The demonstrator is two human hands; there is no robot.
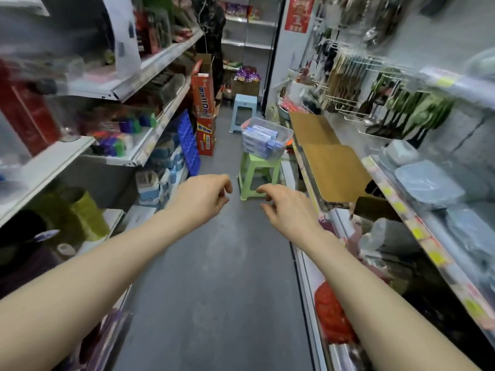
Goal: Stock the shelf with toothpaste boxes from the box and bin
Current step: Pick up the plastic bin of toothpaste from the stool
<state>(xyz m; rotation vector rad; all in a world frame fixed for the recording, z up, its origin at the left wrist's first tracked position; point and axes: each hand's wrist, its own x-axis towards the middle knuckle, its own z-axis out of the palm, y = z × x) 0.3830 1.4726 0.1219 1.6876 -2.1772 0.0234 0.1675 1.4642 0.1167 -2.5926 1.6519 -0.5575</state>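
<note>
Empty-handed in the aisle, arms stretched out toward the bin

Left hand (203, 196) and right hand (289, 207) both out front, fingers loosely curled, gripping nothing, well short of the clear bin (284, 141) perched on the green stool (257, 171) down the aisle. Inside it, white-and-blue toothpaste boxes (261, 135) piled close to the rim, no lid. Probably best here: step right up first, come in from above with both hands, lift a few boxes flat as one stack, and avoid dragging or tipping the bin off that small stool. Over on the right-hand shelf, open brown cardboard flaps (329, 162), likely the box, contents hidden from this angle. Further back, a blue stool (242, 108).
</note>
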